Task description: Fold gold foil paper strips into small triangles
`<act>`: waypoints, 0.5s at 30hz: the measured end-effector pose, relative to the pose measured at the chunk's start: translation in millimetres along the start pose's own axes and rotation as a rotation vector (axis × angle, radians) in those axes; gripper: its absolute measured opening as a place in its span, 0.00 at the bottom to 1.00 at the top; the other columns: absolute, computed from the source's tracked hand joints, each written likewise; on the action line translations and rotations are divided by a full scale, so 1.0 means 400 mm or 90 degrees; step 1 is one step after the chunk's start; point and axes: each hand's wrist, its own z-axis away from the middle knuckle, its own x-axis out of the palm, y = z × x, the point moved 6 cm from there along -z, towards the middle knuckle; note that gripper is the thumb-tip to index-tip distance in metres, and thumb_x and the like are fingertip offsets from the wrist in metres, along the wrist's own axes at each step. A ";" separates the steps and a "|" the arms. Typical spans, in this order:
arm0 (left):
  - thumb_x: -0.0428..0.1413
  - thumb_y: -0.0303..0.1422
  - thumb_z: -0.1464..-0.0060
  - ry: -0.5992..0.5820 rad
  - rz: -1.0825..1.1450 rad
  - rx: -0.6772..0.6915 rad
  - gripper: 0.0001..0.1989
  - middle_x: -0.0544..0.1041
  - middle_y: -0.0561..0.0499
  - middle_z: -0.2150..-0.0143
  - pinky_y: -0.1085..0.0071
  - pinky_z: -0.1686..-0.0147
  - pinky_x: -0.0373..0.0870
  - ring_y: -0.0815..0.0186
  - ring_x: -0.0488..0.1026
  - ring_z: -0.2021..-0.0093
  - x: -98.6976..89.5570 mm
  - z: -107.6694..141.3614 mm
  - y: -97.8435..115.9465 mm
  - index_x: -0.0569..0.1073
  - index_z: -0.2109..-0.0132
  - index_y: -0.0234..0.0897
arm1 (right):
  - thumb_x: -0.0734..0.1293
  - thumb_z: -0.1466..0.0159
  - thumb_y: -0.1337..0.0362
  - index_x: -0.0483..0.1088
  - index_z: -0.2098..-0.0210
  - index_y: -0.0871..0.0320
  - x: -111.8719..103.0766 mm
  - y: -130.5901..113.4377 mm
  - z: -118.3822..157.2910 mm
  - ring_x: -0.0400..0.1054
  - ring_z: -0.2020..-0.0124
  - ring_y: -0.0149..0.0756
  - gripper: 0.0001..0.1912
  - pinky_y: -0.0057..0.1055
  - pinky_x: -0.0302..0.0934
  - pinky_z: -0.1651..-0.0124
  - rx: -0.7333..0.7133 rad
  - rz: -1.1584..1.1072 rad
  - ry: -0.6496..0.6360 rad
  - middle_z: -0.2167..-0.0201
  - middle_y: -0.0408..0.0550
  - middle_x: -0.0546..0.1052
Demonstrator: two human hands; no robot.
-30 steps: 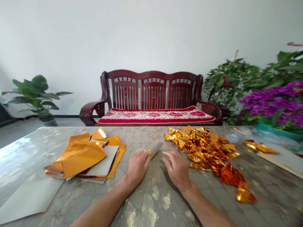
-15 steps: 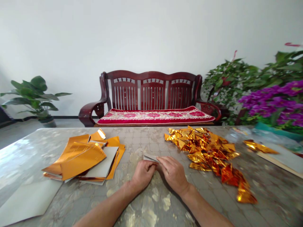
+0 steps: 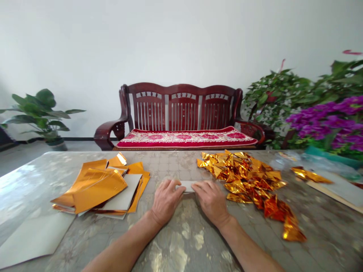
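Note:
A small folded strip of paper (image 3: 187, 186), pale side up, lies low over the table between my hands. My left hand (image 3: 167, 198) grips its left end with the fingers curled. At the other end my right hand (image 3: 210, 200) has its fingers closed on the paper. To the left is a loose stack of gold foil paper sheets (image 3: 99, 189), some with the pale back showing. On the right spreads a heap of folded gold foil pieces (image 3: 241, 172), with a trail of them toward the front.
A single pale sheet (image 3: 34, 240) lies at the front left of the patterned table (image 3: 172, 245). Clear plastic bags (image 3: 320, 162) and a board (image 3: 340, 190) are at the right. Behind stand a wooden bench (image 3: 181, 107), potted plants and purple flowers (image 3: 329, 121).
The paper has been turned level and flattened into a strip. My left hand has shifted slightly left and up, its fingers now at the strip's end.

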 end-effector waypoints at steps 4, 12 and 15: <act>0.54 0.32 0.37 -0.035 0.001 0.019 0.07 0.76 0.51 0.66 0.67 0.64 0.62 0.62 0.67 0.64 0.028 0.001 -0.006 0.77 0.60 0.43 | 0.62 0.31 0.65 0.76 0.54 0.53 0.016 -0.004 0.003 0.63 0.59 0.40 0.11 0.36 0.55 0.56 0.004 -0.005 -0.038 0.61 0.49 0.77; 0.52 0.33 0.35 -0.131 -0.003 0.001 0.14 0.74 0.51 0.69 0.67 0.67 0.59 0.63 0.67 0.66 0.052 0.004 -0.010 0.74 0.70 0.40 | 0.67 0.33 0.65 0.75 0.61 0.54 0.048 0.000 0.013 0.64 0.60 0.39 0.04 0.34 0.54 0.58 -0.012 -0.051 -0.154 0.67 0.46 0.75; 0.50 0.34 0.34 -0.176 0.043 -0.029 0.15 0.76 0.51 0.68 0.69 0.65 0.61 0.64 0.68 0.65 0.059 0.007 -0.016 0.76 0.68 0.41 | 0.66 0.33 0.63 0.74 0.65 0.55 0.051 -0.003 0.011 0.65 0.61 0.38 0.05 0.34 0.55 0.58 -0.009 -0.053 -0.164 0.67 0.45 0.76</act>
